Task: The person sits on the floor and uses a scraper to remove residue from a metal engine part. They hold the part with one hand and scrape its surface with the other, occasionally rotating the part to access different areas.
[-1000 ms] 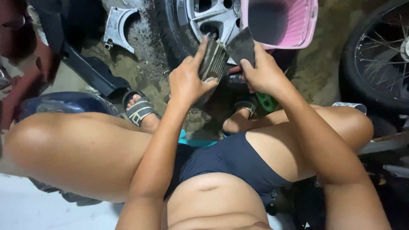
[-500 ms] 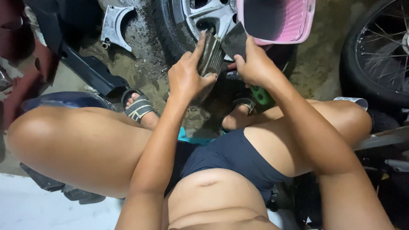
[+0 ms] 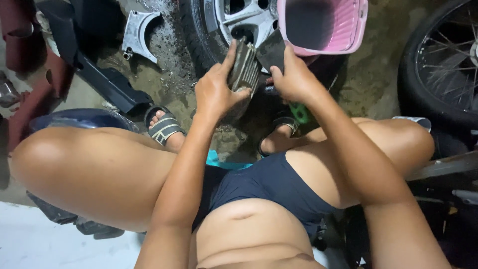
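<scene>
In front of the alloy wheel (image 3: 234,20), our left hand (image 3: 215,92) grips a ribbed grey metal part (image 3: 244,69), fingers wrapped around it. Our right hand (image 3: 294,79) is closed on a dark flat piece (image 3: 271,50) touching that part, just below the pink basket (image 3: 323,25).

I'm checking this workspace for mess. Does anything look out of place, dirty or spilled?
Yes. The ribbed grey part in the left hand looks caked with grime, and the floor around the alloy wheel is wet and muddy. A loose silver bracket lies there too.
</scene>
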